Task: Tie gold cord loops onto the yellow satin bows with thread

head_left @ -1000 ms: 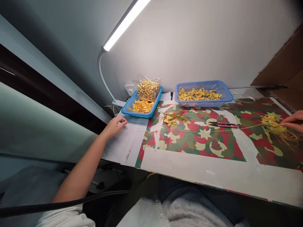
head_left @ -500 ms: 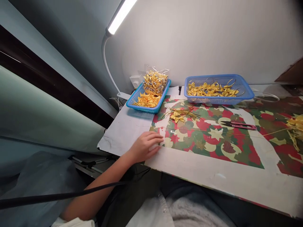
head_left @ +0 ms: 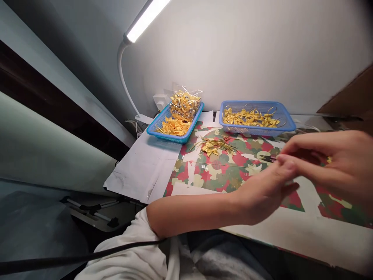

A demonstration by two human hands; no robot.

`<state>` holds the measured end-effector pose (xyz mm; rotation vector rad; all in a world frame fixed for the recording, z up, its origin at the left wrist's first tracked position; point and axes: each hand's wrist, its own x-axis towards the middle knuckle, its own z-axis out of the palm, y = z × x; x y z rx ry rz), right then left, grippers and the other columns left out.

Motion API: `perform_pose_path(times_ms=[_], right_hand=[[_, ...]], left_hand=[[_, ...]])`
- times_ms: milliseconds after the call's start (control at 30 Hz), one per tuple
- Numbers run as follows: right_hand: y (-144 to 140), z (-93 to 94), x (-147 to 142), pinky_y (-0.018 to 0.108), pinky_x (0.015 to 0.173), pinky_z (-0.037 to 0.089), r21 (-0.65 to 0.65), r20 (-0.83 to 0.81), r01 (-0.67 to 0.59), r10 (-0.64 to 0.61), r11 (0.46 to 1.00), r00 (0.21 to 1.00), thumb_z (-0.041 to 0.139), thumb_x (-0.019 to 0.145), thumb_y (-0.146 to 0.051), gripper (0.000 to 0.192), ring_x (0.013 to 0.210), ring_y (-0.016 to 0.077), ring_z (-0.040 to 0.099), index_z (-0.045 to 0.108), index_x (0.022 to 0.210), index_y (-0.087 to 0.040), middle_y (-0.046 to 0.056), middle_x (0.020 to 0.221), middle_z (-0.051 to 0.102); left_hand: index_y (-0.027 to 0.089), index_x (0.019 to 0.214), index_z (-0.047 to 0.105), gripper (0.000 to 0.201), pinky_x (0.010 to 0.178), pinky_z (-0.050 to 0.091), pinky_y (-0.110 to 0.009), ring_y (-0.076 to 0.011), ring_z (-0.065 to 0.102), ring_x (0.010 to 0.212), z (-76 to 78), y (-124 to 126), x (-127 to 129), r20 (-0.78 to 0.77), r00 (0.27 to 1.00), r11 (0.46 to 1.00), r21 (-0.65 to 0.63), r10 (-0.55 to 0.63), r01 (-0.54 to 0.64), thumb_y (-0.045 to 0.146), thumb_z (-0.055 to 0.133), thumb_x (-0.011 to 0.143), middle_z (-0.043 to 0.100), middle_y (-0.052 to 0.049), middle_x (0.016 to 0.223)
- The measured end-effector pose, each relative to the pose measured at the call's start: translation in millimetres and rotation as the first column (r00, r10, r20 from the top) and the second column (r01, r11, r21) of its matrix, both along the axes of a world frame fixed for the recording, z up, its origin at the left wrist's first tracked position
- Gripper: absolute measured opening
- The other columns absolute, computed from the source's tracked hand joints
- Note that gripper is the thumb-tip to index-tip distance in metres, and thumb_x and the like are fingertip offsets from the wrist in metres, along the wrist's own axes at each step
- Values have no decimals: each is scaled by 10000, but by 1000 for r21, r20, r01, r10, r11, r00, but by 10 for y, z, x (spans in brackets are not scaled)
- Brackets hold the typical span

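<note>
My left hand and my right hand meet above the right part of the camouflage-patterned table, fingertips touching. The right thumb and forefinger are pinched together. A thin gold thread lies across the table and runs up to that pinch. My left fingers curl against the right fingertips; blur hides what they grip. Just behind the hands, the tip of the red-handled snips shows. A small pile of yellow bows with gold wires lies farther back.
Two blue baskets stand by the wall: the left basket holds yellow pieces and a clear bag, the right basket holds yellow bows. A desk lamp arches over the left. A brown cardboard box sits far right.
My left hand has swept from the table's left side to the right and met my right hand, which came in from the right edge and rose off the yellow bundle.
</note>
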<state>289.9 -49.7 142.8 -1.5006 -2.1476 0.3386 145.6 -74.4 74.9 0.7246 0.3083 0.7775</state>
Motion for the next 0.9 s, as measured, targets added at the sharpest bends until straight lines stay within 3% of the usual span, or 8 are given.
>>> perform_pose_path(times_ms=[167,367,567,667,733,800,833,900], right_hand=[[-162,-186,-133,261,447,367,-258,-101,-43,17,965,995,524,830,-417,296,497,146,546,631,631,-225,10,543,626],[-425,-575,-230,267,549,393,-436,-198,-73,-17,897,980,529,841,-352,270,599,146,554,607,632,-199,5,626,640],[-537,-723,-152,314,708,416,-601,-368,-134,-124,788,922,543,862,-524,384,764,196,582,645,700,-191,45,768,673],[-588,-863,-214,351,847,419,-701,-608,-334,-285,630,741,524,850,-612,454,940,228,583,683,892,-189,82,960,687],[-666,-980,-400,369,884,415,-664,-746,-629,-402,403,530,475,850,-662,557,978,234,592,681,999,-166,103,970,683],[-750,-1077,-667,375,851,427,-534,-754,-826,-544,179,369,440,835,-718,647,914,228,618,674,1023,-145,113,959,678],[-779,-1107,-805,378,843,432,-481,-745,-863,-590,152,311,465,822,-722,642,857,215,625,676,997,-142,102,921,677],[-782,-1116,-1037,361,805,434,-439,-757,-873,-611,213,231,516,826,-689,572,773,189,618,676,936,-151,79,865,675]], left_hand=[[177,1122,697,421,1131,306,-489,-334,443,1360,-142,-93,-78,-42,977,956,-198,211,-215,485,663,837,617,-135,1319],[149,1021,751,401,976,438,-367,-217,660,939,-403,-233,-122,-113,947,906,-275,301,-321,431,783,738,725,-81,911],[182,840,763,298,828,461,-260,-142,623,815,-464,-134,-487,-381,816,893,59,434,-447,472,702,810,708,-24,809],[155,820,761,357,728,456,-237,-113,568,641,-298,-82,-839,-527,845,988,155,94,-13,499,667,833,644,-3,609],[144,875,765,397,696,449,-234,-111,563,605,-147,-86,-1041,-612,756,928,93,-232,361,504,597,883,656,-10,588],[144,898,759,401,668,448,-227,-117,566,589,-1,-108,-1185,-679,617,823,33,-397,567,482,545,918,662,-10,566],[145,881,754,390,660,450,-222,-121,573,596,61,-119,-1237,-725,554,786,29,-408,617,460,530,929,674,-15,579],[149,822,741,367,672,455,-214,-129,606,644,157,-133,-1312,-848,440,745,84,-296,662,398,501,947,713,-31,654]])
